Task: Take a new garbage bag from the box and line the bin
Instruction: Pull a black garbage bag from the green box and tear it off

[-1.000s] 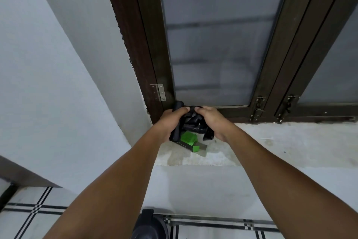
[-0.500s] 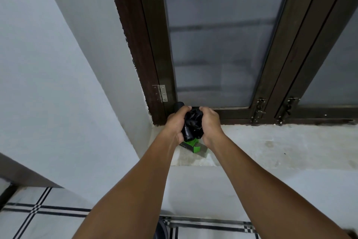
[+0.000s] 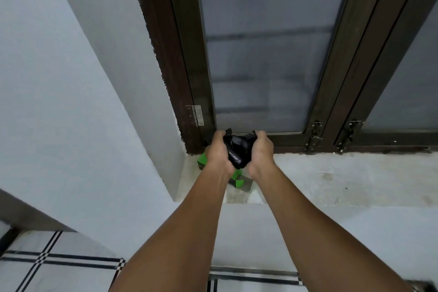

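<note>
We hold a crumpled black plastic garbage bag [image 3: 237,149] between both hands, above a pale concrete window sill [image 3: 343,178]. Our left hand [image 3: 219,153] closes around the left side of the wad, and our right hand [image 3: 259,153] closes around the right side, so the bag lies pressed between the two palms, with a small black corner sticking out at the top near the left fingers.

The risk we see is this: the bag is folded and bunched, and the thin plastic can tear if we pull the two sides apart too hard while searching for the opening. It may also be joined to a next bag, we cannot tell, and then a pull could drag more out.

The small green cardboard box [image 3: 237,179] lies on the sill just below our wrists, partly hidden, and a careless move could push it off the edge. The bin does not show, so we must turn to find it.
</note>
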A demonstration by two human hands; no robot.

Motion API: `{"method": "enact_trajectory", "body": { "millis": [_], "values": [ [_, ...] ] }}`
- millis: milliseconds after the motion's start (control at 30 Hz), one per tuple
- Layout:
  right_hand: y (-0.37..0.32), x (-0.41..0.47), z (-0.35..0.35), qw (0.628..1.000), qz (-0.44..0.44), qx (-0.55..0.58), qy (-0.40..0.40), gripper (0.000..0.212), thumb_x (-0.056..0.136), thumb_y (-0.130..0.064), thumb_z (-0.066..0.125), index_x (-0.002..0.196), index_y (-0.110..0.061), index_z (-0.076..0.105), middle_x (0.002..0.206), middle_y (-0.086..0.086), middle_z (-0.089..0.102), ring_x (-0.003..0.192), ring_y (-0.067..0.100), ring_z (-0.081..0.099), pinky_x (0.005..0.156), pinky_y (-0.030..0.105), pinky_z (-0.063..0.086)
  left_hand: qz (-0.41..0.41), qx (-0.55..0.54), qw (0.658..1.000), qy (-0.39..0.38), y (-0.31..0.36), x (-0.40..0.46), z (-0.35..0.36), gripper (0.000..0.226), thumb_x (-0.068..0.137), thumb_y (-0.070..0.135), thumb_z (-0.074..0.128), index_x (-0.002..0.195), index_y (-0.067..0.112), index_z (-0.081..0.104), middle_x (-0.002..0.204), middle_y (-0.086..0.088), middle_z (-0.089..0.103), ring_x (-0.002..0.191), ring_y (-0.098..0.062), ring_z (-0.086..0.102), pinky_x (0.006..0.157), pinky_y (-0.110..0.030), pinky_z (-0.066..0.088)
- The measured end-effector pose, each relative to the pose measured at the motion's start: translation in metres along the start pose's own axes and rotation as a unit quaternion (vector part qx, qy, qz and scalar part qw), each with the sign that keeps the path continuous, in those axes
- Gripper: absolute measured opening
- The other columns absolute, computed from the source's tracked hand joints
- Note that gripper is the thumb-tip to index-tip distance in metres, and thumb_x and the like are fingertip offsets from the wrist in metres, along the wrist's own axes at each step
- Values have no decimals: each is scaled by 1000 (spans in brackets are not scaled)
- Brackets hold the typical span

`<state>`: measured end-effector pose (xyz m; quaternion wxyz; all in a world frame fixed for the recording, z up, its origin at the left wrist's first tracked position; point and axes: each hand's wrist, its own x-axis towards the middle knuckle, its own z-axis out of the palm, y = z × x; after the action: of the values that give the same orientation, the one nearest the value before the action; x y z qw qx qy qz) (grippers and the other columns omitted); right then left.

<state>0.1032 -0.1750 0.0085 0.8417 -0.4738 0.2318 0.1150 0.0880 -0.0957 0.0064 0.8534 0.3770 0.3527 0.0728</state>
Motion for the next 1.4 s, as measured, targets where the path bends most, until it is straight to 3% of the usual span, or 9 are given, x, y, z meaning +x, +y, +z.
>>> {"method": "enact_trajectory", "body": {
  "millis": [200,400,567,700,800,1033,1133,1333,1400],
  "values": [
    [-25,11,-25,950,-74,-272,-134,43,90,-54,68,102,-13,72,97,9,78,87,24,75,79,34,58,82,206,975,6,29,6,-12,23,91,30,68,102,10,62,91,-10,71,73,-23,68,59,-27,52],
    [-44,8,-39,872,-41,-396,-286,26,86,-36,79,103,-16,74,93,3,79,86,18,76,77,31,60,140,351,926,-11,46,12,-15,20,90,33,68,92,14,66,90,-7,70,74,-18,65,60,-25,48],
    [-44,5,-39,838,18,-462,-288,21,90,-36,75,96,-16,72,86,5,77,73,15,73,61,25,55,149,366,918,-25,47,13,-12,26,85,38,74,93,13,67,92,-9,71,82,-26,70,76,-36,58],
    [-37,2,-33,886,40,-348,-303,17,97,-26,66,104,-11,67,94,11,74,77,20,73,65,29,56,63,275,959,-41,42,12,-11,58,74,43,78,117,7,65,106,-19,74,85,-35,74,66,-43,61],
    [-33,-5,-25,928,65,-241,-275,14,97,-22,58,96,-10,65,77,8,70,61,16,67,55,27,52,-26,198,976,-84,37,9,-6,65,78,42,78,129,4,63,115,-21,72,89,-37,74,75,-52,62],
    [-11,-7,-26,963,105,-8,-247,17,95,-23,55,94,-8,63,85,12,68,72,21,65,71,32,53,-84,123,984,-98,38,-4,4,35,98,41,58,103,7,66,78,-17,74,70,-31,72,69,-40,59],
    [-5,-11,-27,959,116,71,-247,21,98,-22,50,94,-7,63,78,10,70,62,18,68,56,28,56,-88,97,988,-85,35,-1,3,36,100,44,52,91,10,62,66,-13,72,59,-27,68,61,-34,49],
    [2,-6,-24,969,112,110,-192,16,94,-24,54,83,-12,55,69,6,61,61,16,59,59,27,49,-98,29,992,-79,30,2,3,34,103,44,45,109,13,58,91,-15,65,71,-30,61,42,-30,52],
    [4,-6,-23,975,97,95,-173,21,93,-28,56,94,-9,64,87,13,72,82,25,70,73,36,58,-102,17,992,-75,26,2,3,33,101,42,51,103,11,63,86,-15,69,73,-31,65,50,-35,55]
  ]
}}
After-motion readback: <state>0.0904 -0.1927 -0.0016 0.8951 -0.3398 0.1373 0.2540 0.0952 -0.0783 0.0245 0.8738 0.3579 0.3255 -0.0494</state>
